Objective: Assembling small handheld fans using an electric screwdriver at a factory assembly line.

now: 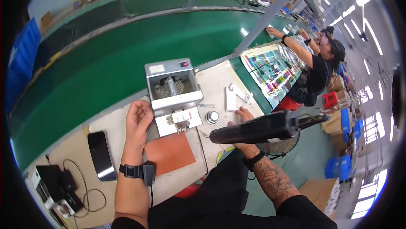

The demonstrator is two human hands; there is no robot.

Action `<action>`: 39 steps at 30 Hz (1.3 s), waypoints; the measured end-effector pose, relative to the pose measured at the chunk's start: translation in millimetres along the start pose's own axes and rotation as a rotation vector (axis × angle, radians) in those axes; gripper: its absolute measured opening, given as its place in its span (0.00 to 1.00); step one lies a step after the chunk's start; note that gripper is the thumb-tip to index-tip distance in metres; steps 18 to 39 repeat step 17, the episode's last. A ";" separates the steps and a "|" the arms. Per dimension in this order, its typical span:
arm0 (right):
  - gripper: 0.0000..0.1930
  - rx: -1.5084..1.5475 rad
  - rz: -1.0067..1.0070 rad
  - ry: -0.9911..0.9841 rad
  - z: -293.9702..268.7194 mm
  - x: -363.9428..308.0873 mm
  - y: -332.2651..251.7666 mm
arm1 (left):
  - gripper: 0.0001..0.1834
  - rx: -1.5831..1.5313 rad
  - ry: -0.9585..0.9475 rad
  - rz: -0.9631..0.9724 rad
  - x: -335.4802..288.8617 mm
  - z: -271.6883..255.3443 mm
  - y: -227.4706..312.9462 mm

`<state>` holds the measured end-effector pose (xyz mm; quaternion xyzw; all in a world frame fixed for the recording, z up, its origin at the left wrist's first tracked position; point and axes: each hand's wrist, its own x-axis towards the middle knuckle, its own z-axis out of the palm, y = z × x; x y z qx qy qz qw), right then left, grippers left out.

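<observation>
A grey screw feeder (174, 102) stands on the worktable, its open bin full of small metal screws (163, 90). My left hand (138, 117), fingers loosely curled and nothing seen in them, is at the feeder's left front corner. My right hand (243, 114) rests low over the table, thumb and fingers apart, near a white rectangular piece (230, 99) and a white elongated part (240, 93). A black electric screwdriver (258, 130) hangs close in front and hides much of that hand. Between my hands sits a small round silver container (212, 117).
An orange-brown mat (170, 153) lies before the feeder; a black phone (102, 155) is left of it. Black devices with cables (59, 186) occupy the far left. Beyond runs a green conveyor (114, 55). At right a co-worker (319, 70) reaches over a colourful sheet (272, 70).
</observation>
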<state>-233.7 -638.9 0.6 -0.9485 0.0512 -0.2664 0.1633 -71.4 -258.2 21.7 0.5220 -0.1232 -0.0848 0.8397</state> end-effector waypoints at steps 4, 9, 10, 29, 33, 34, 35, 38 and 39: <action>0.26 0.010 0.147 -0.057 1.4 6.4 -28.0 | 0.31 0.091 -0.061 0.025 -8.3 -7.8 7.7; 0.28 -0.059 0.232 -0.072 9.3 6.7 -21.8 | 0.47 0.414 -0.067 0.060 -3.4 -5.6 1.0; 0.28 -0.056 0.218 -0.063 10.9 5.8 -16.4 | 0.50 0.420 -0.070 0.036 -0.8 -3.0 0.6; 0.29 -0.070 0.187 -0.096 15.8 14.6 -9.9 | 0.58 0.346 -0.017 -0.005 9.8 7.0 -18.0; 0.29 -0.070 0.187 -0.096 15.8 14.6 -9.9 | 0.58 0.346 -0.017 -0.005 9.8 7.0 -18.0; 0.29 -0.070 0.187 -0.096 15.8 14.6 -9.9 | 0.58 0.346 -0.017 -0.005 9.8 7.0 -18.0; 0.29 -0.070 0.187 -0.096 15.8 14.6 -9.9 | 0.58 0.346 -0.017 -0.005 9.8 7.0 -18.0; 0.29 -0.070 0.187 -0.096 15.8 14.6 -9.9 | 0.58 0.346 -0.017 -0.005 9.8 7.0 -18.0; 0.29 -0.070 0.187 -0.096 15.8 14.6 -9.9 | 0.58 0.346 -0.017 -0.005 9.8 7.0 -18.0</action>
